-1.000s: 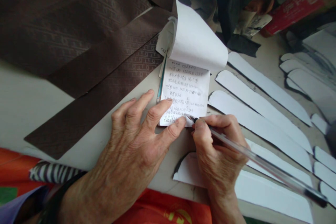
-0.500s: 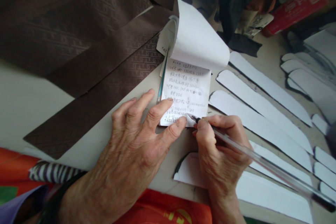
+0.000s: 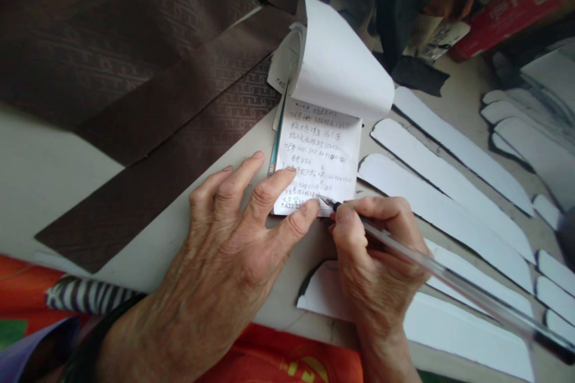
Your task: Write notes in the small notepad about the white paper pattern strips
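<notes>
A small notepad (image 3: 321,143) lies on the table, its upper pages folded back over the top edge. Handwritten lines and numbers fill most of the exposed page. My left hand (image 3: 242,239) rests with fingers spread, the thumb and index finger on the lower left of the page, the other fingers reaching past its left side. My right hand (image 3: 377,257) pinches a clear-barrelled pen (image 3: 431,263) between thumb and fingers. The pen's tip touches or hovers just over the lower part of the page, beside my left thumb; I cannot tell which.
Brown patterned sheet material (image 3: 171,114) covers the left and back. White, dark-edged elongated pieces (image 3: 453,215) lie in rows at the right, partly under my right hand. A red box (image 3: 507,12) stands at the back right. Orange-red cloth (image 3: 278,353) shows along the front edge.
The pen tip has shifted very slightly left on the page. Both hands and the notepad otherwise stay in nearly the same place.
</notes>
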### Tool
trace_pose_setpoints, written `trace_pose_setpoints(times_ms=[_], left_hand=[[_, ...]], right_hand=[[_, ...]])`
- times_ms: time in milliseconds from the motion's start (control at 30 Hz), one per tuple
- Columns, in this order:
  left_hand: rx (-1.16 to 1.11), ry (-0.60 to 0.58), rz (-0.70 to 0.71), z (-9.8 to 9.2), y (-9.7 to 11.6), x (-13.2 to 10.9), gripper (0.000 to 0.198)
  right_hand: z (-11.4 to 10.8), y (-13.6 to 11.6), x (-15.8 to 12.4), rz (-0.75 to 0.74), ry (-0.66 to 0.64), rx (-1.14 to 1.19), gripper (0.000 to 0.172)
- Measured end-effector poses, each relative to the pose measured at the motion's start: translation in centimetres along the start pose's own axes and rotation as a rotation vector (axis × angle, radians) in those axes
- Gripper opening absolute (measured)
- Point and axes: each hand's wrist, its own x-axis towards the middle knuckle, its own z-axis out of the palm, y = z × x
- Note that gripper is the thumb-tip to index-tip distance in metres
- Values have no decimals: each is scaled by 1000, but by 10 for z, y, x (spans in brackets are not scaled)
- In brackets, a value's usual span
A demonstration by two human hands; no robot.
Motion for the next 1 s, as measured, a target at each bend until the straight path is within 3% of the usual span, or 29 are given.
trace_pose_setpoints(times_ms=[1000], left_hand=[[37,13,18,1,-3,-1,51]], right_hand=[[0,4,-4,50,8,39,9]])
